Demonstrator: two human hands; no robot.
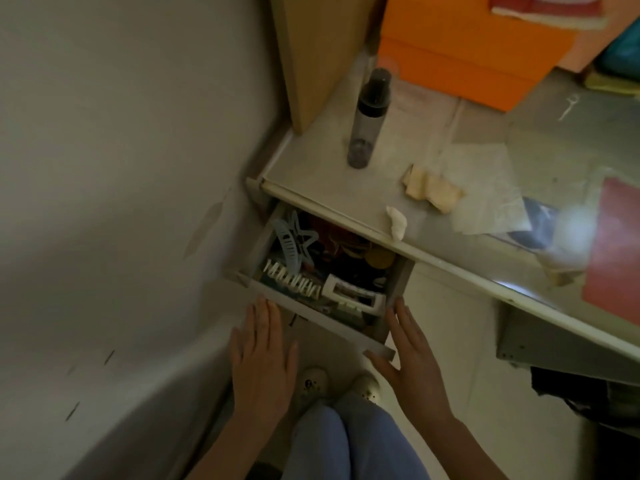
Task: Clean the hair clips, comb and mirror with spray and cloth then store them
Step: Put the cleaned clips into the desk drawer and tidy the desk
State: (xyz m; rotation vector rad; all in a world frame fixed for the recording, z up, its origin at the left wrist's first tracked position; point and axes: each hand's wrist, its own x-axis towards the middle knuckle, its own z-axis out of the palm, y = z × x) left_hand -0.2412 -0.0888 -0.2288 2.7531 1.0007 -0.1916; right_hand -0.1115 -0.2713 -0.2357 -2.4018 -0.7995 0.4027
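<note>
Closing the drawer [322,318]
Your left hand [265,358] and right hand [414,358] lay flat, fingers straight, against its front edge.

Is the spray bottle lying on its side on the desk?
No, the spray bottle stands upright on the desk, behind the open drawer.

A pale blue plastic claw clip [289,245] lies at ten o'clock in the grey drawer [322,315], beside a pale blue star-shaped clip [304,237]; a white toothed clip [294,280] sits at seven o'clock. On the off-white desk top [322,174] a smoky grey spray bottle with black cap [369,116] stands at twelve, a beige crumpled cloth [431,188] at two. An orange box [464,53] lies beyond. Light blue trousers [349,441], white spotted shoes [313,382]
</note>
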